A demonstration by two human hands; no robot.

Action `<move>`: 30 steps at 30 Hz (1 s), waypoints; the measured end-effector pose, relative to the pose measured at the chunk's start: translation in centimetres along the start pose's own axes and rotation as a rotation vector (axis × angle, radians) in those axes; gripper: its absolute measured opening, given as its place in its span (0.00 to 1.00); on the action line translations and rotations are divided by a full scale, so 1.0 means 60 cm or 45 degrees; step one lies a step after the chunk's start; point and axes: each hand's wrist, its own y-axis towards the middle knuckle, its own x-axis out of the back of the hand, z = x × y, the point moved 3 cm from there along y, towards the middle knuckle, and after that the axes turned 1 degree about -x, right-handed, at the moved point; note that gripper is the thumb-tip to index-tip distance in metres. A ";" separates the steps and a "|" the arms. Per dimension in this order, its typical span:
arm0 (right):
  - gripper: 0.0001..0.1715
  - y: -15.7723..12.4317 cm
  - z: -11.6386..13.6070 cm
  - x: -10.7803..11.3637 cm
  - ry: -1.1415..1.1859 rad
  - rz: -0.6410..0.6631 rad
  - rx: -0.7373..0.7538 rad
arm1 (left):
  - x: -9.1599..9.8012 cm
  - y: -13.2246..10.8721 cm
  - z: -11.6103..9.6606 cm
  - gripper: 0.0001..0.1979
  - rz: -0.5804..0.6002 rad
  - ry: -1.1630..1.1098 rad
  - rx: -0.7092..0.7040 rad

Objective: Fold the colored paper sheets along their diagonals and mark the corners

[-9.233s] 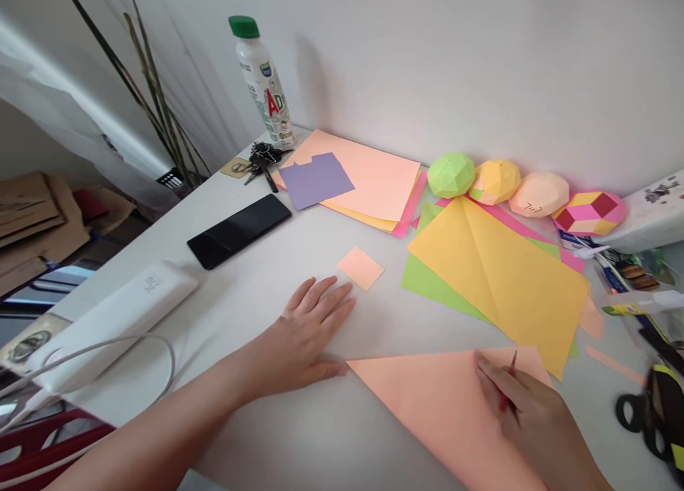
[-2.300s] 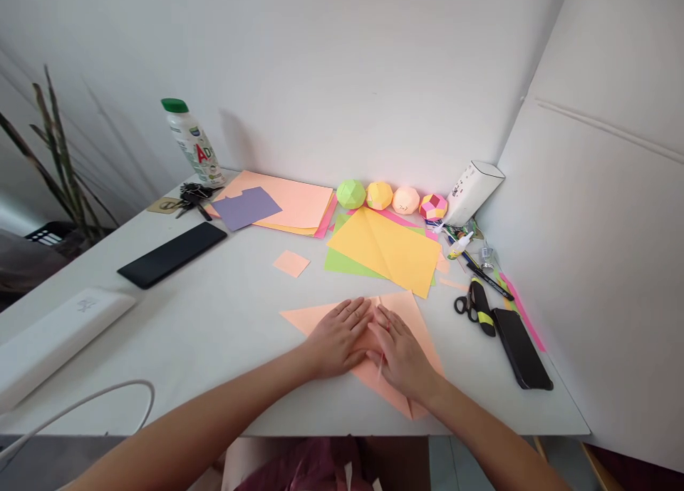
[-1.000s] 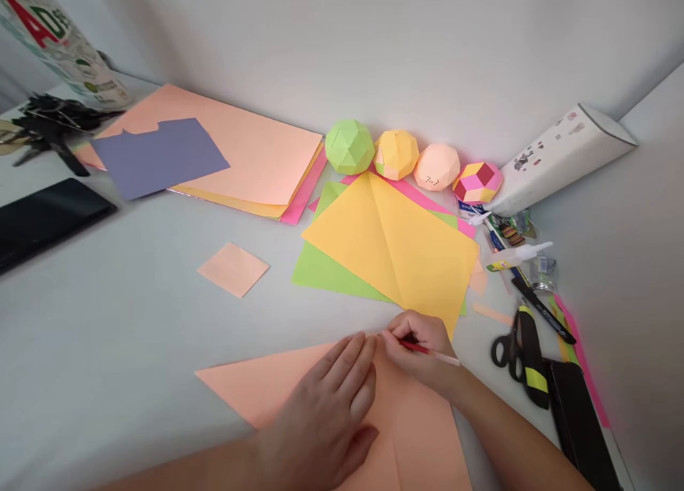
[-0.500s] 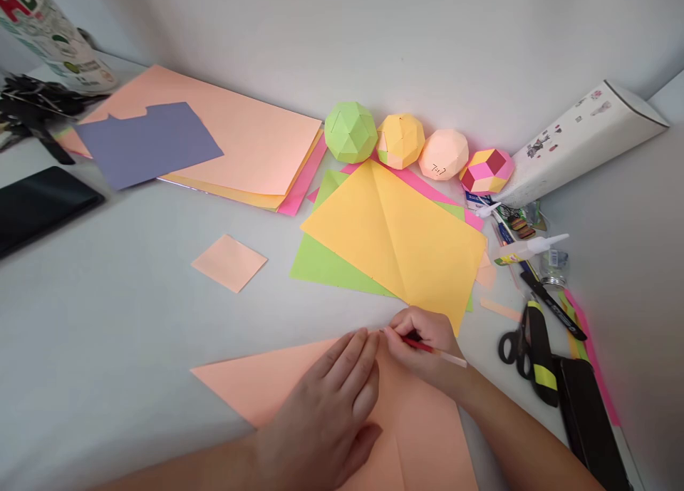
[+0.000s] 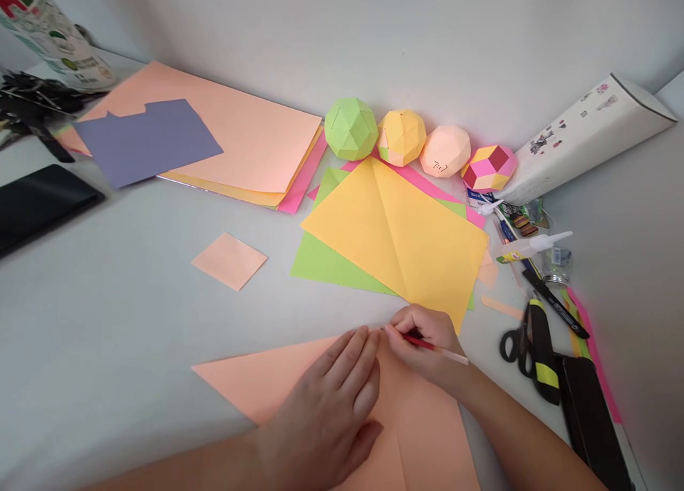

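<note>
The sheet [image 5: 422, 427] lies before the paper slip [image 5: 229, 261] (paper balls [image 5: 402, 138] farther behind), the scissors [image 5: 519, 343] to its right.

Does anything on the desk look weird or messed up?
Yes, the purple paper on the peach stack: its far edge has a jagged notch, so it isn't a neat rectangle. The yellow ball has an odd green patch near its bottom left. I see nothing spilled.
</note>
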 end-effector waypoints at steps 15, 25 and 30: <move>0.13 0.000 0.000 -0.001 0.022 0.005 0.000 | 0.001 -0.002 0.000 0.24 -0.001 0.006 -0.004; 0.18 0.016 -0.020 0.019 0.622 -0.153 -0.121 | -0.002 -0.001 0.011 0.24 0.035 0.031 -0.044; 0.21 0.016 -0.016 0.029 0.613 -0.375 -0.028 | 0.004 0.004 0.040 0.24 0.058 0.069 -0.092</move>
